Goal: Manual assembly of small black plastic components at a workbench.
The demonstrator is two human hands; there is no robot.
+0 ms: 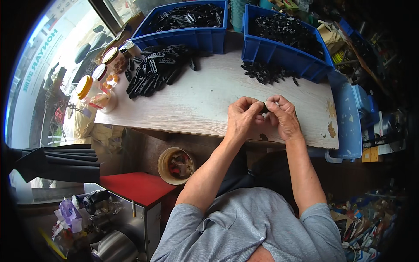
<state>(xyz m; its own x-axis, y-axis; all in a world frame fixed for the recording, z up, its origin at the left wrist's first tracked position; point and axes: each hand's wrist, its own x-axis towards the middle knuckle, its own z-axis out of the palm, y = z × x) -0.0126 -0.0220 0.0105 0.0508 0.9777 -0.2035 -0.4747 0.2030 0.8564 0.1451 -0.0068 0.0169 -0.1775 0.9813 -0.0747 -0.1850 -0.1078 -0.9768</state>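
The tabletop (214, 87) is showing pale wood grain, looking smooth, with rough brown patches (331, 129) breaking its finish. The blue bins (277, 54) are looking like smooth plastic, and the long black pieces (153, 72) are glinting like glossy plastic. The small dark piece (264, 108) being held is looking dull. The jars (104, 102) are gleaming clear, the red panel (136, 187) is looking smooth, I'm seeing a metal cylinder (116, 248) shine, and the grey shirt (248, 214) is draping as matt cloth.

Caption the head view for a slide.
Left fingers and right fingers pinch a small dark part at a pale table, facing two blue bins of black pieces.
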